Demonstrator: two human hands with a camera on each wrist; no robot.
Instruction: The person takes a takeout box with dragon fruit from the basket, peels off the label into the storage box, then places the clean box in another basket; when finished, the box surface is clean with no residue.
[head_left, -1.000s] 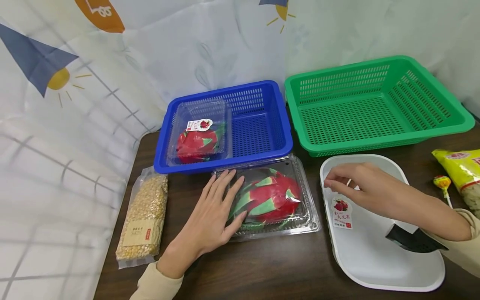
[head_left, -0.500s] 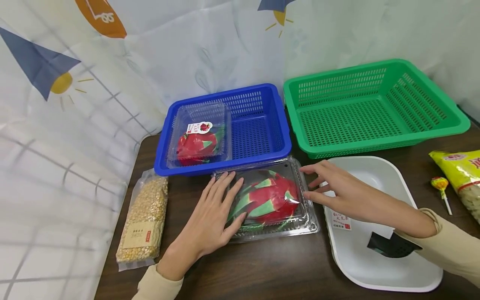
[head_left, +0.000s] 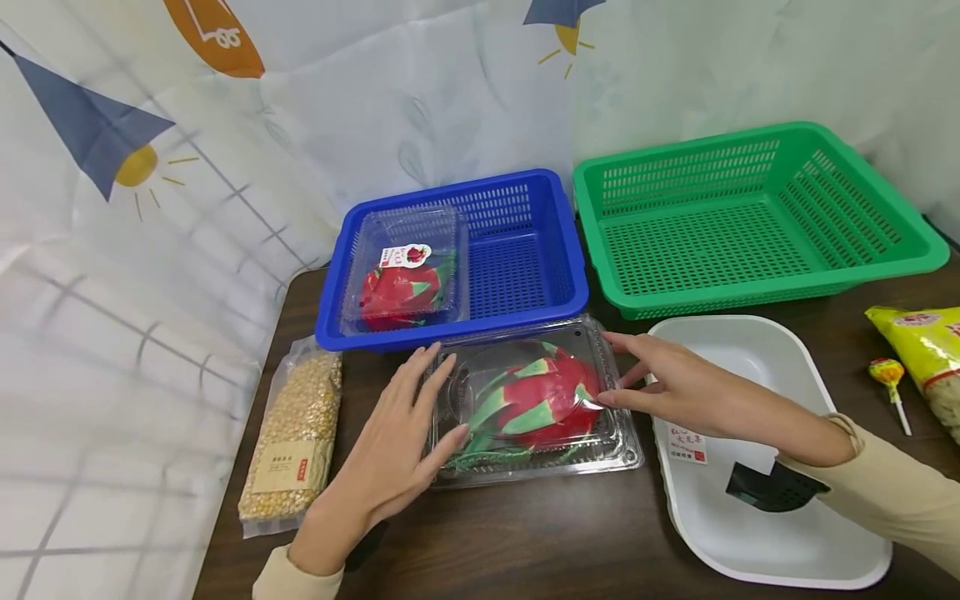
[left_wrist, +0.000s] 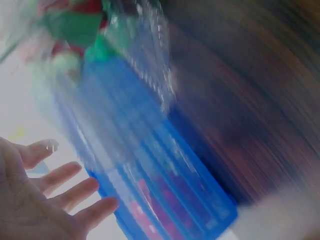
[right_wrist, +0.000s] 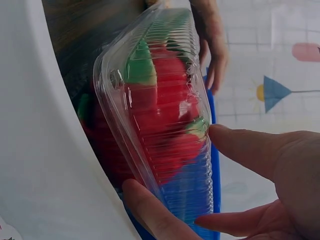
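A clear plastic fruit box with a red and green dragon fruit inside sits with its lid down on the dark table, in front of the blue basket. My left hand is by the box's left side, fingers spread and holding nothing; the left wrist view is blurred. From the right, my right hand reaches the box's right side. The right wrist view shows its thumb against the upper edge and a fingertip at the lower rim, with the fingers mostly straight.
Another boxed dragon fruit fills the blue basket's left half. A green basket stands back right. The white tray bears a dragon-fruit sticker. A corn-kernel pack lies left; a lollipop and yellow bag are at right.
My right hand has moved left from over the white tray to the box's right side. My left hand has drawn back off the lid toward the left. The box has barely moved.
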